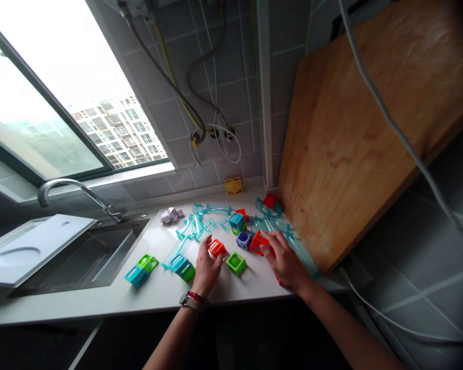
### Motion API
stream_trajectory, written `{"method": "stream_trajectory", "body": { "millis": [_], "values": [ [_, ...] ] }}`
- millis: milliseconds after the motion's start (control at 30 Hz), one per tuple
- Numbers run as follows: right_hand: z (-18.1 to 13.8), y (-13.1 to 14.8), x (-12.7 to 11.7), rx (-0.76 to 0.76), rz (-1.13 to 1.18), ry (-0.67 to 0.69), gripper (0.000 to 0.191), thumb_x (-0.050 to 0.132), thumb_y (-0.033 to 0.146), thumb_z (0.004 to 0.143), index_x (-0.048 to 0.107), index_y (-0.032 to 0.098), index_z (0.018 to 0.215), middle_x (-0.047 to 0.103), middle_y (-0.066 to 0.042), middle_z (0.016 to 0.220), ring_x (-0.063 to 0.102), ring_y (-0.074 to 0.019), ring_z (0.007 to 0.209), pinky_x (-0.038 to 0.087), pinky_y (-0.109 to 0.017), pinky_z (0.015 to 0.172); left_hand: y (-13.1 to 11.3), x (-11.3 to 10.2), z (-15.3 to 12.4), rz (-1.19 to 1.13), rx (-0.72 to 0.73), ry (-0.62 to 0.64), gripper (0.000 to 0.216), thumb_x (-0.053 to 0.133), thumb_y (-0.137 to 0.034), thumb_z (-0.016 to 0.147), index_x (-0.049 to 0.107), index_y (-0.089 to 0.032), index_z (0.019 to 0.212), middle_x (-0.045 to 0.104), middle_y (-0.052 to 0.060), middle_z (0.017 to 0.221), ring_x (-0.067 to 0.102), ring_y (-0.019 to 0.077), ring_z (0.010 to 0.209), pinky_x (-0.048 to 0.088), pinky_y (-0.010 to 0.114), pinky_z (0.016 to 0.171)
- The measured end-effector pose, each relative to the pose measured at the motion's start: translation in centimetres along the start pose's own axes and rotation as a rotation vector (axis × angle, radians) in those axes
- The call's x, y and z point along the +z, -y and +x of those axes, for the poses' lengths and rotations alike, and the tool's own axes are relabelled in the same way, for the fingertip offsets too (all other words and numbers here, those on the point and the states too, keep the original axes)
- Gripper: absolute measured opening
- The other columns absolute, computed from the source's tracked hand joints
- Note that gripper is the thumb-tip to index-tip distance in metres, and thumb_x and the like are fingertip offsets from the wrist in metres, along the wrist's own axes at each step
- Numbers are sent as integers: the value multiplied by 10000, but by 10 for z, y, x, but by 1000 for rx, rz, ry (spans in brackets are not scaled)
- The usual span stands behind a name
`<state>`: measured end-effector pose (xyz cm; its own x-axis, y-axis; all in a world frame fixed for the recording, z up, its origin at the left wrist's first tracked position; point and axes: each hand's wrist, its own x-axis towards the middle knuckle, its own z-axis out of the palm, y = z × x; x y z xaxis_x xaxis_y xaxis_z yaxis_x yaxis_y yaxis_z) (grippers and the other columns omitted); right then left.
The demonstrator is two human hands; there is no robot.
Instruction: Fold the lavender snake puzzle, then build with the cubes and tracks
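frankly, the biggest worry is the wooden board (370,128), which leans on the wall at two o'clock of the hands with its lower edge on the tabletop (158,295), just beside the right hand (283,259). a nudge from that wrist could, i judge, slide it onto the pieces. the sink (81,257) lies open at nine o'clock, so a piece knocked that way might drop in; the teal-and-green pair (141,270) sits nearest its rim. a loose cable (389,118) hangs across the board. teal track pieces (195,226) crowd twelve o'clock, easy to snag. the left hand (207,267) has thumb and fingers closed on an orange cube (217,247). the right hand's fingers lie half-bent on a red cube (259,241), though i cannot tell if they grip it. a green cube (236,262) sits between the hands and blocks a straight sweep.
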<state>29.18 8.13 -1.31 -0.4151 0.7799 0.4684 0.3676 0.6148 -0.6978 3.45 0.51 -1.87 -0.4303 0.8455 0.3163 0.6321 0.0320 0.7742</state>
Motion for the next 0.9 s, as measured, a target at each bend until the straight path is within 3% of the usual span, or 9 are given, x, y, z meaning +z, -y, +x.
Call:
{"method": "stream_trajectory", "body": {
  "millis": [167, 333, 467, 567, 700, 900],
  "values": [
    [-2, -3, 3, -42, 0, -131, 413, 475, 371, 1064, 533, 260, 1458, 540, -136, 1343, 635, -286, 1198, 556, -470, 1036, 9, 5, -2, -221, -45, -113, 526, 670, -193, 876, 522, -191, 1380, 618, 154, 1335, 685, 272, 1170, 572, 467, 1012],
    [1, 2, -3, -77, 67, -206, 450, 565, 360, 1027, 511, 267, 1463, 563, -137, 1373, 581, -304, 1302, 491, -517, 1125, -26, -12, -14, -379, 25, -206, 531, 745, -273, 871, 553, -237, 1365, 609, 132, 1373, 663, 274, 1220, 570, 444, 1024],
    [5, 20, -20, 49, 371, -163, 437, 664, 416, 969, 597, 264, 1373, 638, -116, 1333, 643, -291, 1210, 561, -482, 1043, -77, -33, -35, -621, -118, 30, 456, 768, -360, 875, 606, -202, 1271, 683, 135, 1296, 717, 282, 1122, 624, 398, 914],
    [3, 40, -33, 197, 751, 29, 440, 702, 449, 948, 625, 250, 1333, 709, -105, 1215, 709, -262, 1081, 623, -417, 917, -102, -44, -48, -696, -260, 148, 485, 783, -398, 871, 605, -163, 1257, 733, 159, 1213, 754, 278, 1011, 640, 390, 854],
    [-1, 63, -43, 214, 914, 173, 487, 787, 433, 889, 654, 238, 1315, 730, -107, 1193, 711, -259, 1079, 620, -397, 902, -110, -54, -57, -744, -377, 267, 522, 806, -459, 848, 608, -165, 1231, 766, 147, 1120, 777, 270, 898, 653, 358, 763],
    [-5, 76, -43, 308, 905, 229, 506, 816, 468, 852, 693, 186, 1253, 755, -121, 1092, 736, -271, 997, 627, -366, 797, -112, -66, -61, -765, -320, 327, 481, 848, -450, 812, 637, -186, 1154, 757, 121, 1168, 767, 284, 1004, 646, 339, 824]
  ]
}}
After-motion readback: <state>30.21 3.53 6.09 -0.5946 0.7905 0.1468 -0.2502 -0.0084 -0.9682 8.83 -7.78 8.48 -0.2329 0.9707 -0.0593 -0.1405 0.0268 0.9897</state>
